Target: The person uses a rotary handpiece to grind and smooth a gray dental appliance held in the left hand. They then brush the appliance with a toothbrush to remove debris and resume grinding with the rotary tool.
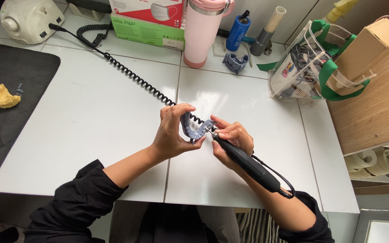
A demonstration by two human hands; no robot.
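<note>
Head view: left hand [173,135] pinches a grey dental model [193,128] above the white table [91,135]; right hand [231,140] grips the black handpiece [241,161] pen-style. Model likely light, rigid, brittle; hold by its outer edges

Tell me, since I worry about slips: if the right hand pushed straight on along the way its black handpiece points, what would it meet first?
The right hand aims the black handpiece up-left; its tip already seems to touch the grey-blue dental model held by the left hand, whose fingers lie just beyond.

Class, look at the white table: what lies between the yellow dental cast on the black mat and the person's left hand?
In the head view, only bare white table lies between yellow cast and left hand.
</note>
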